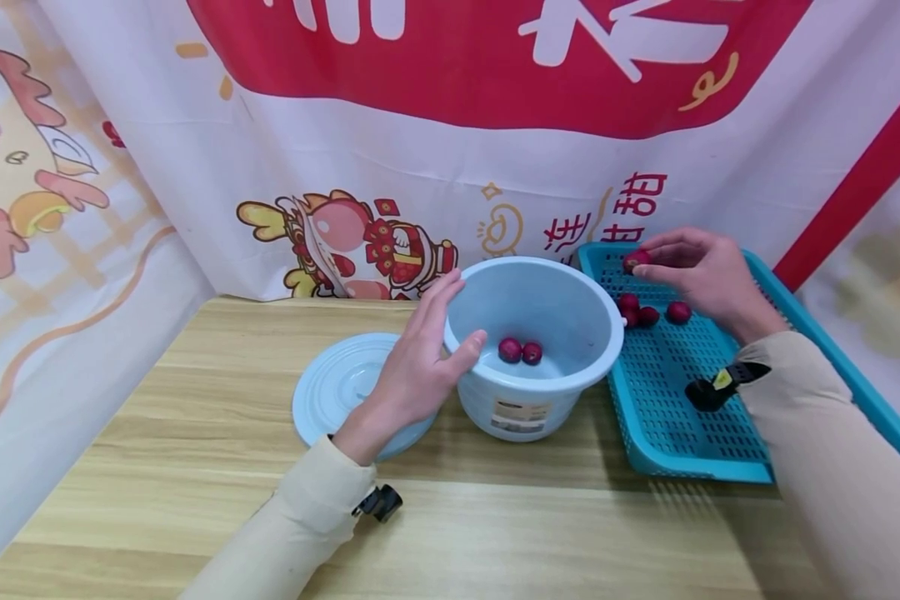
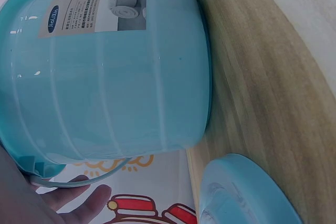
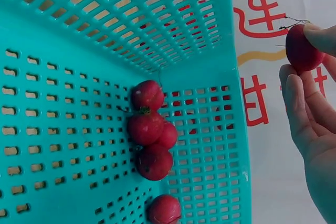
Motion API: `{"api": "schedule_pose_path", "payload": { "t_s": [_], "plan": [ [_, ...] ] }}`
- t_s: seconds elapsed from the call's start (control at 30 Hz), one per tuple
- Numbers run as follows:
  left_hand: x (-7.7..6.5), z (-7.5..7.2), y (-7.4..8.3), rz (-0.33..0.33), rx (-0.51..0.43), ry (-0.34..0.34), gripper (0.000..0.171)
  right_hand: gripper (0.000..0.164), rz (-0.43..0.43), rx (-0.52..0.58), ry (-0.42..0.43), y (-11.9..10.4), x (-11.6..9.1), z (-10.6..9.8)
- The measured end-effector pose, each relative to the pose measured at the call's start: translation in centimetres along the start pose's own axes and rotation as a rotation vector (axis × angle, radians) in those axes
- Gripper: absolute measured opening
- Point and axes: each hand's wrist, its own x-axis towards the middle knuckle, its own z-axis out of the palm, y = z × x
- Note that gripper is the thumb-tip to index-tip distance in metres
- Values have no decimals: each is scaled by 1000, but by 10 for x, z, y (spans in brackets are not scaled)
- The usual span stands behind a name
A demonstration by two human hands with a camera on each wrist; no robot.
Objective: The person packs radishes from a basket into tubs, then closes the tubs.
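My right hand [image 1: 708, 279] pinches a small round red radish [image 3: 302, 48] between thumb and fingers, raised by the back end of the turquoise basket [image 3: 58, 129]. Thin root strands stick out from the radish. Several more radishes [image 3: 155, 162] lie in the basket against its wall. Standing left of the basket is a light blue bucket [image 1: 487, 402] with two radishes [image 1: 509, 350] on its bottom. My left hand [image 1: 420, 358] rests at the bucket's left rim, fingers extended, thumb over the edge. In the left wrist view its fingers show by the bucket's thin handle [image 2: 86, 182].
A round light blue lid [image 1: 330, 392] lies on the wooden table [image 1: 195, 467], left of the bucket and partly under my left forearm. Behind the table hangs a printed white and red cloth [image 1: 390, 150]. The basket's long side stands near the right-hand cloth.
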Motion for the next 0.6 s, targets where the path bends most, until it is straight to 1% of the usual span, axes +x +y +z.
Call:
{"api": "schedule_pose_path", "payload": {
  "t_s": [0.2,0.47,0.6],
  "plan": [
    [0,0,0,-4,8,2,81,68,-57,23,32,-4,-3,2],
    [0,1,-1,0,0,4,82,63,-163,55,56,-10,-8,5],
    [0,1,-1,0,4,5,82,62,-184,66,56,-14,-11,5]
  ]
}}
